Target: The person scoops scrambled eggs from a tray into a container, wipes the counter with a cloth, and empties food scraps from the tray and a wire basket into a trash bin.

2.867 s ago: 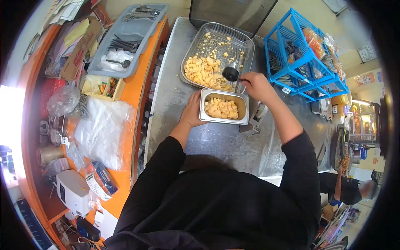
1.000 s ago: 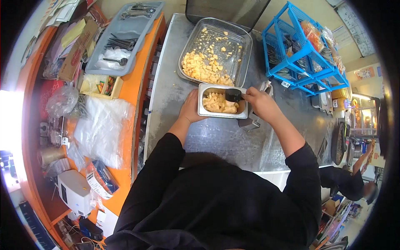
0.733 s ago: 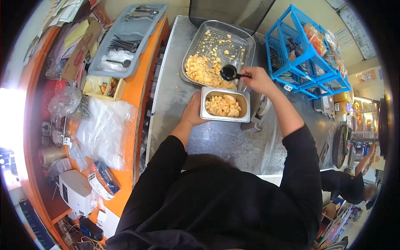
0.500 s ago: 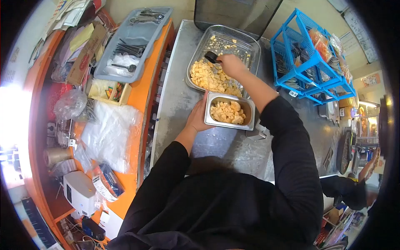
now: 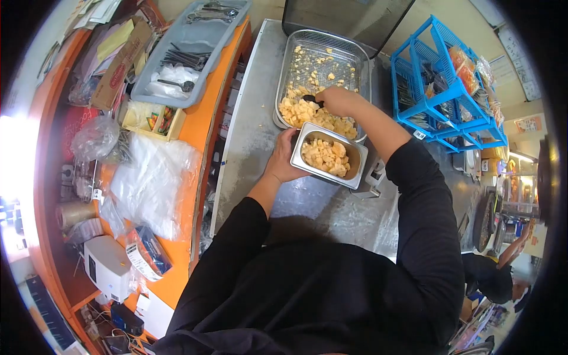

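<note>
My left hand [image 5: 284,158] grips the left end of a small, deep steel pan [image 5: 357,170], tilted a little. Pale yellow food chunks [image 5: 326,157] lie in it. Behind it on the metal counter stands a large wire-mesh tray [image 5: 364,71], with more of the same chunks [image 5: 296,110] heaped toward its near side and crumbs scattered over the far mesh. My right hand [image 5: 341,102] is closed around a black scoop [image 5: 312,100], whose head is down at the heaped chunks. The small pan overlaps the near edge of the tray.
A blue plastic rack [image 5: 435,106] with packets stands at the right. On the orange shelf at the left are a grey cutlery bin [image 5: 208,56], clear plastic bags [image 5: 151,186] and a white device [image 5: 106,267]. Another person [image 5: 494,278] is at the far right.
My right hand has brought the scoop down and nearer, into the heaped chunks. The small pan has tilted slightly, its right end lower. The view has shifted a little.
</note>
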The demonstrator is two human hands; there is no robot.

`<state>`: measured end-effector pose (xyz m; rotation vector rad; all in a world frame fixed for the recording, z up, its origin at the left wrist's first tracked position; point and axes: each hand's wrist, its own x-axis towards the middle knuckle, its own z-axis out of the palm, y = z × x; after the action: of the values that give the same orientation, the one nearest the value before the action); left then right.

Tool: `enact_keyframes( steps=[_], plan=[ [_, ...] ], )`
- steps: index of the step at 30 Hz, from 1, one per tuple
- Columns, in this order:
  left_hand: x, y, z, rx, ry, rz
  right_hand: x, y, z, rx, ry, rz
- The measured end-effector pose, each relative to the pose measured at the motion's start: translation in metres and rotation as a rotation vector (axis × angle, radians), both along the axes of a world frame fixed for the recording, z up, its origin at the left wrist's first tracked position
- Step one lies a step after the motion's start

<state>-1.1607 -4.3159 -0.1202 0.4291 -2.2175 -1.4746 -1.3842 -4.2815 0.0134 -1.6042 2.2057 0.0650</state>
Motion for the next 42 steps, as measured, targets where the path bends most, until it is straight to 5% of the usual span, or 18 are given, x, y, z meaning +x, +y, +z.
enact_keyframes(
  steps=[10,13,21,23,27,30,36,40,42],
  plan=[
    [-0.001,-0.003,0.003,-0.177,-0.043,-0.061,0.052,-0.011,0.007,-0.011,0.292,-0.174],
    [-0.006,-0.005,0.007,-0.218,-0.055,-0.088,0.049,-0.004,-0.001,-0.125,0.219,-0.330],
    [0.003,0.024,0.016,0.262,0.142,-0.002,-0.001,0.024,-0.011,-0.186,-0.200,-0.655],
    [-0.004,0.015,0.033,0.147,0.105,-0.128,-0.003,0.037,-0.001,-0.244,-0.301,-0.684],
    [-0.007,0.014,0.021,0.220,0.076,-0.191,0.007,0.077,0.021,-0.086,-0.426,-0.574],
    [-0.012,0.019,0.006,0.343,0.075,-0.202,0.040,0.112,0.035,-0.247,-0.427,-0.274],
    [0.013,0.013,0.059,0.456,0.031,-0.177,0.087,0.143,0.016,-0.412,0.062,0.132],
    [0.017,0.000,0.045,0.403,0.136,-0.204,0.100,0.134,0.024,-0.619,0.071,0.099],
    [0.026,-0.006,0.045,0.428,0.162,-0.180,0.091,0.126,0.021,-0.630,-0.161,0.033]
  ],
)
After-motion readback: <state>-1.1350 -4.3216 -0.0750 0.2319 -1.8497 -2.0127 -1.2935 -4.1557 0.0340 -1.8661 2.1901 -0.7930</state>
